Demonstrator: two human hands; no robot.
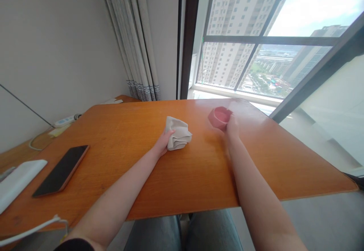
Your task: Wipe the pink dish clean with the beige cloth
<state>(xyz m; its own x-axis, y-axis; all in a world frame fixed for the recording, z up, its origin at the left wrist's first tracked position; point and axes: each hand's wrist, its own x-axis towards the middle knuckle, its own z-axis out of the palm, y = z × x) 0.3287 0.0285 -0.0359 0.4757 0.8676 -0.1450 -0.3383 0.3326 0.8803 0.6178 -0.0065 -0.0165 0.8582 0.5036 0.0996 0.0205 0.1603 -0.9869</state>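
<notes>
- Near the middle of the frame, the left hand [163, 142] has its grip closed on a folded pale cloth [179, 135], thumb on top and the folded layers facing right.
- The cloth lies at the center of the surface [119, 167], a wood-grained orange-brown top that spans the lower half of the frame.
- Right of center, the right hand [232, 126] has its grip on the right side of a pink bowl [218, 119], its open mouth up; blur hides whether the base touches the surface.
- The bowl and the cloth are apart, with bare wood between the 2.
- At the lower left, a dark phone [61, 171] with a pinkish edge lies slantwise, near a white object [21, 181] at the left edge of the frame.
- In the bottom left corner runs a white cable [31, 231].
- At left, beyond the surface's edge, is a white power strip [66, 121].
- A gray curtain [132, 35] hangs at the upper left of center; a large window [258, 39] fills the upper right, with tall buildings [231, 12] outside.
- At the bottom center, 2 denim-clad legs [212, 230] show below the surface.
</notes>
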